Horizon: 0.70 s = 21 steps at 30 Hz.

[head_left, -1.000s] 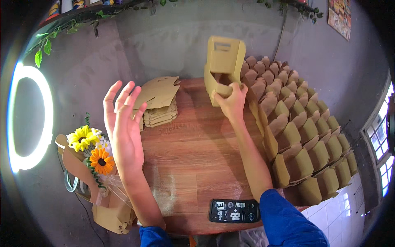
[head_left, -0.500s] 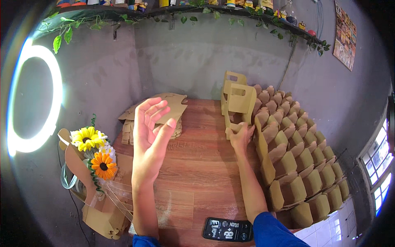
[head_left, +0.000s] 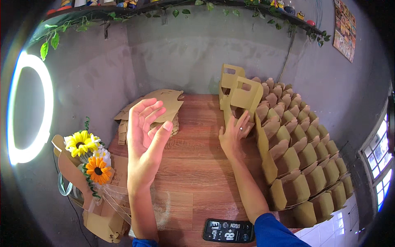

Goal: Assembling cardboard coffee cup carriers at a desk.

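Note:
My left hand (head_left: 144,140) is raised over the table, fingers loosely curved and apart, holding nothing. My right hand (head_left: 235,133) reaches to the front of a folded cardboard carrier box (head_left: 246,94) with a cut-out handle. Its fingers are spread at the box's lower front; whether they press on it I cannot tell. Just behind stands a second carrier box (head_left: 231,71) of the same kind. Behind my left hand lies a stack of flat cardboard blanks (head_left: 170,103), partly hidden by that hand.
Rows of open cardboard boxes (head_left: 294,164) fill the table's right side. A phone (head_left: 228,230) lies at the near edge of the wooden table (head_left: 177,173). Flowers (head_left: 98,169) in a cardboard holder stand at left, near a lit ring lamp (head_left: 49,107). A shelf (head_left: 173,8) crosses the wall.
My right hand's fingers have gone from bunched at the front carrier box to spread apart. That box now sits slightly turned and farther right beside the rows. My left hand stays raised.

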### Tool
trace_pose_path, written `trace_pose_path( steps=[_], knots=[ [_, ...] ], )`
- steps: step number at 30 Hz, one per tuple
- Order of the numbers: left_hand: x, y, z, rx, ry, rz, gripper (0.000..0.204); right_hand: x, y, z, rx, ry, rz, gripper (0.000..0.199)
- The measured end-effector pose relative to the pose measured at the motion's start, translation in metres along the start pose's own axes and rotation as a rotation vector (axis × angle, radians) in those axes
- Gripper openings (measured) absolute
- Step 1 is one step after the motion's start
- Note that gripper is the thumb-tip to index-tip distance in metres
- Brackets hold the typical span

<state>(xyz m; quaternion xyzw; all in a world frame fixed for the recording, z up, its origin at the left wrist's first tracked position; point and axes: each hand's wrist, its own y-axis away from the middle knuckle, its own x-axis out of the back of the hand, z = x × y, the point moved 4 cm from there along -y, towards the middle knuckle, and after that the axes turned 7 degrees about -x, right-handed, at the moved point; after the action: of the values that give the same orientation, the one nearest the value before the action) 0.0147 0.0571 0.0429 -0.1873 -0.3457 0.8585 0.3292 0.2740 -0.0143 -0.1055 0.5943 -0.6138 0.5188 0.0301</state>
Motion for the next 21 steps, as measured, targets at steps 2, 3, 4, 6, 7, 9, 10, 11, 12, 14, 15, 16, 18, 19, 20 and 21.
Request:
trace_pose_path(
  steps=[2, 3, 4, 6, 7, 9, 10, 11, 12, 14, 15, 16, 18, 19, 20, 21],
  knots=[
    [-0.004, 0.001, 0.0, 0.016, -0.015, -0.012, 0.047, -0.003, 0.002, 0.0, 0.064, -0.082, 0.021, 0.059],
    [-0.007, 0.0, 0.003, 0.022, 0.032, -0.008, 0.048, -0.005, 0.003, -0.003, 0.141, -0.163, 0.049, 0.058],
    [-0.009, -0.001, 0.004, 0.028, 0.08, -0.002, 0.049, -0.012, 0.002, 0.0, 0.126, -0.168, 0.04, 0.058],
    [-0.011, -0.002, 0.0, 0.049, 0.054, 0.003, 0.049, -0.026, 0.007, -0.002, 0.261, -0.207, -0.026, 0.053],
    [-0.01, -0.002, -0.001, 0.046, 0.028, 0.008, 0.05, -0.029, 0.011, -0.005, 0.255, -0.222, -0.037, 0.053],
    [-0.006, -0.003, -0.005, 0.047, -0.013, 0.012, 0.05, -0.035, 0.021, -0.011, 0.274, -0.126, -0.064, 0.05],
    [-0.007, -0.004, -0.009, 0.055, -0.035, 0.006, 0.049, -0.037, 0.023, -0.011, 0.285, -0.071, -0.073, 0.048],
    [-0.007, -0.004, -0.013, 0.062, -0.056, -0.001, 0.049, -0.037, 0.022, -0.009, 0.283, -0.075, -0.078, 0.048],
    [-0.008, -0.004, -0.017, 0.065, -0.061, -0.002, 0.049, -0.035, 0.018, -0.006, 0.262, -0.087, -0.035, 0.047],
    [-0.011, -0.005, -0.022, 0.048, -0.067, -0.014, 0.049, -0.034, 0.013, 0.001, 0.234, -0.097, 0.004, 0.045],
    [-0.012, -0.005, -0.023, 0.052, -0.068, -0.018, 0.049, -0.034, 0.01, 0.004, 0.232, -0.076, 0.024, 0.044],
    [-0.011, -0.005, -0.024, 0.06, -0.09, -0.014, 0.048, -0.032, 0.007, 0.005, 0.229, -0.055, 0.046, 0.042],
    [-0.01, -0.005, -0.027, 0.069, -0.11, -0.017, 0.048, -0.03, 0.004, 0.006, 0.226, -0.061, 0.07, 0.038],
    [-0.01, -0.005, -0.029, 0.054, -0.158, -0.013, 0.046, -0.028, 0.002, 0.006, 0.229, -0.066, 0.095, 0.034],
    [-0.01, -0.006, -0.031, 0.039, -0.205, -0.01, 0.045, -0.031, 0.0, 0.006, 0.223, -0.063, 0.097, 0.034],
    [-0.011, -0.007, -0.033, 0.037, -0.212, -0.018, 0.044, -0.032, -0.002, 0.003, 0.296, -0.079, 0.174, 0.03]
  ],
)
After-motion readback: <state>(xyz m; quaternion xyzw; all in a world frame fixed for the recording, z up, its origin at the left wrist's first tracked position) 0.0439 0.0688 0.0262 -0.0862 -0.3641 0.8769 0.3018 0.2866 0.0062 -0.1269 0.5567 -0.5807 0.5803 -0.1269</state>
